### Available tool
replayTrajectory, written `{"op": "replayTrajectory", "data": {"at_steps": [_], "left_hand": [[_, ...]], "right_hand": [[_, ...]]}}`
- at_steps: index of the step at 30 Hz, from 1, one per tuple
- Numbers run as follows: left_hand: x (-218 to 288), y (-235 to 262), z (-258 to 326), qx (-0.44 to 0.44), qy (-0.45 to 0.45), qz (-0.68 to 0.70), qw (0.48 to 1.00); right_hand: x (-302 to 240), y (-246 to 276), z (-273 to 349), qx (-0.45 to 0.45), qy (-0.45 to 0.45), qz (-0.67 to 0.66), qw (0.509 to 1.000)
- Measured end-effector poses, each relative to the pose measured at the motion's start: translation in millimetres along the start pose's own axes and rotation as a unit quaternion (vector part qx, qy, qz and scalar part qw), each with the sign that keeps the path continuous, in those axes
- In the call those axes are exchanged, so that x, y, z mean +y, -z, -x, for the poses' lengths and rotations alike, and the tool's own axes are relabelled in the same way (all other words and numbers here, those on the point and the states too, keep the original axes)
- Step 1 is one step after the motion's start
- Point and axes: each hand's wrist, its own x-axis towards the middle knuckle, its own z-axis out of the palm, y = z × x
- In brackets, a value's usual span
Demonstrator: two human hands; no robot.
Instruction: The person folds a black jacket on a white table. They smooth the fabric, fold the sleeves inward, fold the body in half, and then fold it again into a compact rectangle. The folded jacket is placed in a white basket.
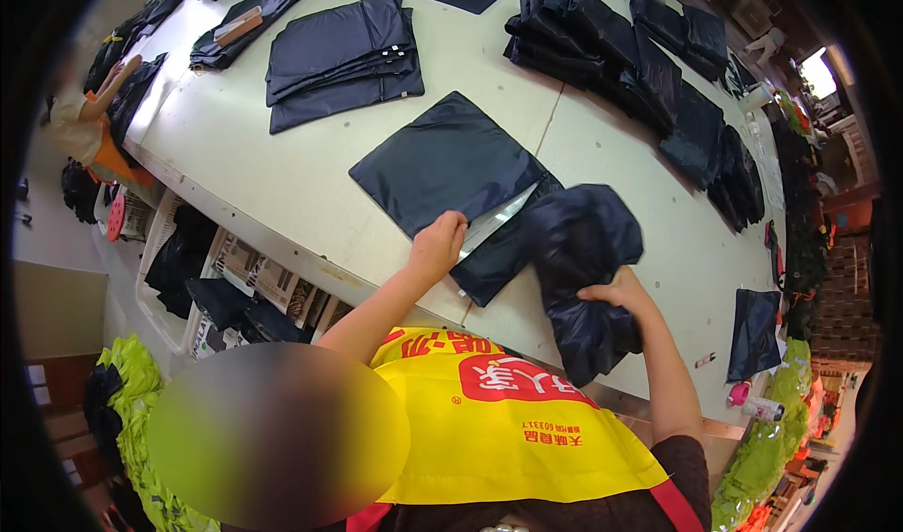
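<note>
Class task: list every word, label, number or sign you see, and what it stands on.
Yellow apron: red and white characters and small digits; wording not copied here.
Printed paper under the table: dark print, not copied; small parts unreadable.
White tags on the dark folded stack and the dark cloth by the left hand: too small to read.
Bottle at the right: label too small to read.

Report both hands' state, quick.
Left hand: closed, pinching the edge of the flat dark pouch.
Right hand: closed, holding the bunched dark fabric.
</note>
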Motion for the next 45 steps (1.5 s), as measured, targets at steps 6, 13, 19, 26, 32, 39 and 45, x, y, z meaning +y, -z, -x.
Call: {"op": "replayTrajectory", "data": {"at_steps": [6,13,19,26,32,39,45], "left_hand": [[29,32,-15,-0.056,0.01,0.091,0.994],[45,75,-10,-0.107,-0.092,0.018,0.99],[99,51,4,-0.259,-0.249,-0.194,0.913],[80,57,27,-0.008,-0.277,-0.043,0.96],[54,27,30,-0.039,0.073,0.104,0.991],[87,40,41,-0.293,-0.107,-0.146,0.939],[111,94,39,-0.324,-0.134,-0.165,0.922]], "right_hand": [[-98,-46,4,-0.239,0.259,0.355,0.866],[-87,-40,-43,-0.18,0.106,0.203,0.957],[-94,-49,-37,-0.159,0.038,-0.022,0.986],[-70,-46,-43,-0.152,0.111,-0.357,0.915],[-51,-64,-36,-0.267,0.009,-0.622,0.736],[-65,-68,-19,-0.159,0.034,-0.673,0.721],[-79,-78,-35,-0.023,0.038,-0.711,0.702]]}}
